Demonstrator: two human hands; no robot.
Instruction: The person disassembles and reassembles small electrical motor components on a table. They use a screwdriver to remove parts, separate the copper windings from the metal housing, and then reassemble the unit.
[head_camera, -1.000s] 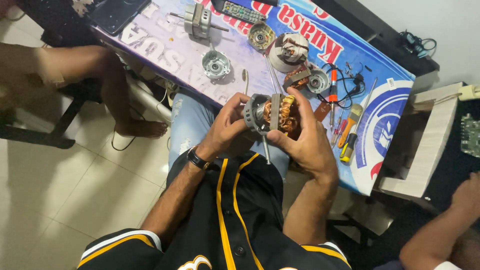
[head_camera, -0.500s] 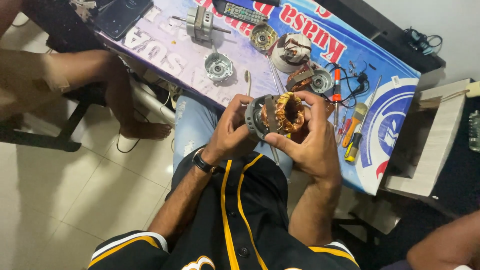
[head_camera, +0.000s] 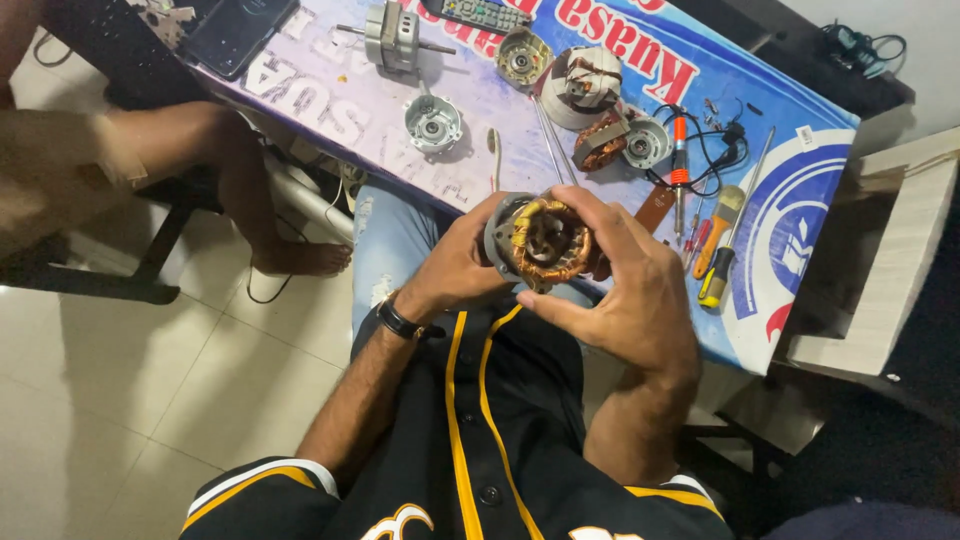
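Over the lap, at the table's near edge: a round grey metal motor stator wound with copper-coloured wire (head_camera: 545, 240) is held up between both hands, its open centre facing the camera.
Left hand (head_camera: 460, 262): curled around the stator's left side, fingers wrapped behind the grey casing; a black wristwatch (head_camera: 402, 320) sits on that wrist.
Right hand (head_camera: 632, 290): closed over the stator's right side, fingers arched across the top of the windings, thumb pressed below them.
Stator's look: bright copper coils ring a dark hollow core, with yellowish binding showing at the upper left.
Table: a printed blue, white and red banner sheet (head_camera: 800, 215) covers it, large red and white lettering running across and a round blue-and-white emblem at the right end.
On the banner: a silver round motor end cap (head_camera: 432, 122), a second copper-wound stator (head_camera: 603, 145), an orange-handled soldering iron (head_camera: 680, 160), a yellow-handled screwdriver (head_camera: 722, 268).
Room: pale floor tiles (head_camera: 110, 400); another person's bare leg (head_camera: 245, 190) rests by a black chair frame at left.
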